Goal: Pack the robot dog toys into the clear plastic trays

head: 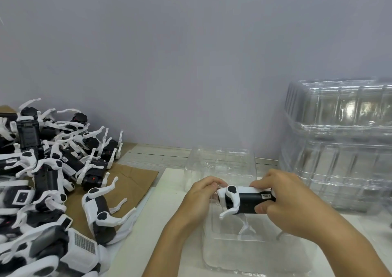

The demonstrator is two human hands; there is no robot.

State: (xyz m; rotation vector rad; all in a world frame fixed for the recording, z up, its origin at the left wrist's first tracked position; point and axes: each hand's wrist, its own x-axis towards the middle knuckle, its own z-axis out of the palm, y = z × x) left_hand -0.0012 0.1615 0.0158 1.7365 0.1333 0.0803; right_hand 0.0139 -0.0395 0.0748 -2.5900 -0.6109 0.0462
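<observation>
While gripped at both ends by left hand (202,194) and right hand (282,200), black-and-white plastic robot dog toy (246,199) held above open clear plastic tray (233,253).

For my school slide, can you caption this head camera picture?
Both hands hold a robot dog toy over a clear plastic tray.

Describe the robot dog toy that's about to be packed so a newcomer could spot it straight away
Find the open clear plastic tray on the white tabletop, near the front. Just above it, the left hand and right hand hold a black-and-white robot dog toy. It alone is held; the others lie piled at left.
</observation>
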